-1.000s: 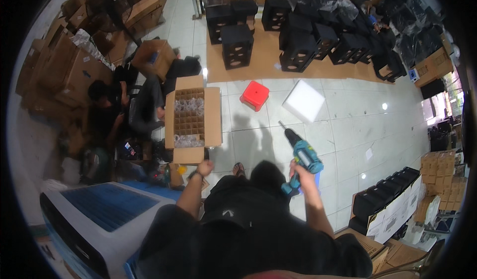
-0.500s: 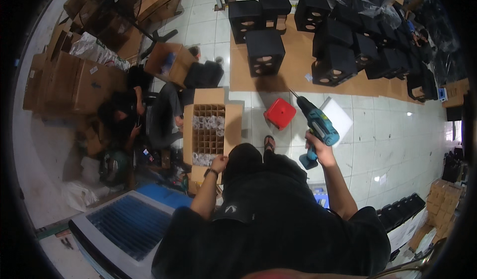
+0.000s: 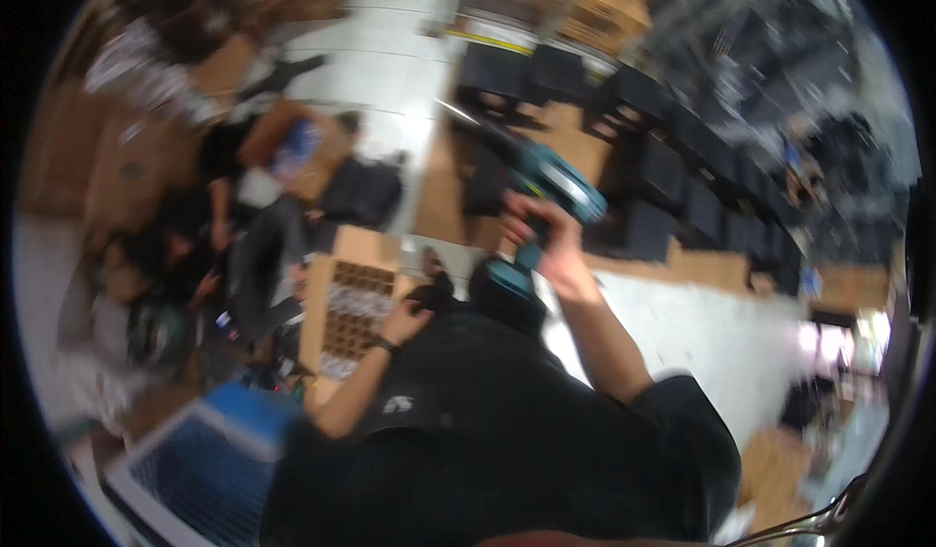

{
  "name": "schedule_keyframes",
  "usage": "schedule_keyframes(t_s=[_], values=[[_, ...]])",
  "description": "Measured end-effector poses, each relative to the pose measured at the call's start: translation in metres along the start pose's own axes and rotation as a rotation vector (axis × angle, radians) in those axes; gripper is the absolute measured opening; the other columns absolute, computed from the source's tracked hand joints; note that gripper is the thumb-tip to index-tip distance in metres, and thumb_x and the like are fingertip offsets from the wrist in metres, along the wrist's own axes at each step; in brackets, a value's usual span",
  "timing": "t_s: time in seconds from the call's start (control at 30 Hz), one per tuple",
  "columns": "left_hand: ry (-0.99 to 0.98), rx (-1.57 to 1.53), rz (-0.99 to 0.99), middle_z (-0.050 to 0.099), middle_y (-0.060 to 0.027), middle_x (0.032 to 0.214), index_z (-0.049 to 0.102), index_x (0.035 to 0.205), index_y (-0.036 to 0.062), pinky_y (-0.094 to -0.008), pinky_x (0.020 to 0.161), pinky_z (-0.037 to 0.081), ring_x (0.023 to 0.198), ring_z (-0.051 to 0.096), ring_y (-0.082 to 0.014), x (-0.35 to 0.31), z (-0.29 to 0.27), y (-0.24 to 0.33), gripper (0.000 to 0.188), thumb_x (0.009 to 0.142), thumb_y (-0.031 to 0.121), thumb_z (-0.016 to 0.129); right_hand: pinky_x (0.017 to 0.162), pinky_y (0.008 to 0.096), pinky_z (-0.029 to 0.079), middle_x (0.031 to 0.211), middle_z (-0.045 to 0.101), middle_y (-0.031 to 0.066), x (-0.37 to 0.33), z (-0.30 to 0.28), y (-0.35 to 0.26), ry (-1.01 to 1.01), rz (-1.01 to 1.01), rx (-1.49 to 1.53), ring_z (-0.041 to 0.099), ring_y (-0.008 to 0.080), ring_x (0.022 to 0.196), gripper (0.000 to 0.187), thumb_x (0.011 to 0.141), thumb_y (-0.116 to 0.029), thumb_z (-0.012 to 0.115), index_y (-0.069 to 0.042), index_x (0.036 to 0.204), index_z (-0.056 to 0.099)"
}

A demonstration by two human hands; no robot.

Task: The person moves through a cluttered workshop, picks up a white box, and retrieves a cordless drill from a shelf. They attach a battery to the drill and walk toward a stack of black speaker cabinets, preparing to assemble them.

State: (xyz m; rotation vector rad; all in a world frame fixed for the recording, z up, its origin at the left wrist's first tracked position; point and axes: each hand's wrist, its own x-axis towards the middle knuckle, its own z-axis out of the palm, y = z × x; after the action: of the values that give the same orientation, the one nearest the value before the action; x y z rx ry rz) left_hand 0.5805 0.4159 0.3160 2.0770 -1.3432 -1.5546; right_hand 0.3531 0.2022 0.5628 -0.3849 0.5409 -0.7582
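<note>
My right hand [image 3: 548, 237] is wrapped round the grip of a teal and black cordless drill [image 3: 564, 184], held up in front of me. Its long thin bit points to the far left, and its battery base hangs below my fist. My left hand [image 3: 404, 323] is low beside my thigh, next to an open cardboard carton [image 3: 314, 315]. Motion smears its fingers. Inside the carton are divider cells, some filled with pieces in clear wrap.
Black speaker cabinets [image 3: 651, 167] stand in rows on cardboard [image 3: 720, 266] ahead and right. A seated co-worker [image 3: 263, 254] is at the left, near a small open box [image 3: 327, 157]. A blue-topped air cooler [image 3: 185, 469] stands at the lower left.
The drill and my right hand have moved left and farther out. My view has shifted and blurred, and the red stool no longer shows. My left hand stays low by the carton.
</note>
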Motion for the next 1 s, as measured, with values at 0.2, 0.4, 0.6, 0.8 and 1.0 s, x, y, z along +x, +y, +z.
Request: schedule_keyframes(t_s=[0.2, 0.4, 0.6, 0.8, 1.0], values=[[-0.017, -0.125, -0.139, 0.07, -0.018, 0.108, 0.068, 0.111, -0.0007, -0.0363, 0.091, 0.049, 0.104, 0.066, -0.029, 0.101, -0.068, -0.009, 0.049, 0.089, 0.043, 0.066, 0.063, 0.0281, 0.047, 0.081, 0.051, 0.0028, 0.152, 0.021, -0.08, -0.15, -0.039, 0.148, 0.051, 0.0112, 0.062, 0.016, 0.091, -0.017, 0.053, -0.002, 0.096, 0.053], [0.015, -0.309, -0.135, 0.071, -0.0163, 0.106, 0.067, 0.112, -0.0021, -0.0332, 0.086, 0.05, 0.095, 0.066, -0.0215, 0.208, -0.112, -0.064, 0.038, 0.095, 0.032, 0.061, 0.062, 0.027, 0.048, 0.087, 0.054, 0.0037, 0.319, 0.022, -0.118, -0.176, 0.129, 0.352, 0.052, 0.0109, 0.064, 0.038, 0.092, -0.013, 0.051, -0.001, 0.128, 0.047], [0.137, -0.263, -0.111, 0.072, -0.0161, 0.099, 0.069, 0.106, -0.0013, -0.0347, 0.084, 0.051, 0.099, 0.068, -0.0231, 0.314, -0.224, 0.007, 0.043, 0.092, 0.038, 0.063, 0.062, 0.0279, 0.048, 0.086, 0.054, 0.004, 0.501, 0.016, -0.169, -0.293, 0.088, 0.319, 0.052, 0.0112, 0.064, 0.049, 0.087, -0.013, 0.053, -0.001, 0.134, 0.043], [0.457, 0.118, -0.009, 0.061, -0.0148, 0.112, 0.067, 0.107, 0.0074, -0.0415, 0.095, 0.043, 0.109, 0.055, -0.0335, 0.419, -0.367, 0.187, 0.034, 0.083, 0.031, 0.068, 0.062, 0.0268, 0.048, 0.087, 0.059, 0.0049, 0.64, 0.048, -0.254, -0.202, 0.166, -0.04, 0.055, 0.011, 0.061, 0.046, 0.085, -0.014, 0.056, -0.002, 0.129, 0.047], [0.754, 0.183, 0.096, 0.056, -0.0111, 0.107, 0.066, 0.095, 0.0109, -0.0432, 0.095, 0.043, 0.108, 0.052, -0.0329, 0.51, -0.494, 0.282, 0.021, 0.08, 0.025, 0.07, 0.07, 0.0277, 0.053, 0.125, 0.062, 0.0073, 0.773, 0.074, -0.309, -0.12, 0.143, -0.501, 0.062, 0.0131, 0.074, 0.049, 0.079, -0.009, 0.062, -0.002, 0.127, 0.054]])
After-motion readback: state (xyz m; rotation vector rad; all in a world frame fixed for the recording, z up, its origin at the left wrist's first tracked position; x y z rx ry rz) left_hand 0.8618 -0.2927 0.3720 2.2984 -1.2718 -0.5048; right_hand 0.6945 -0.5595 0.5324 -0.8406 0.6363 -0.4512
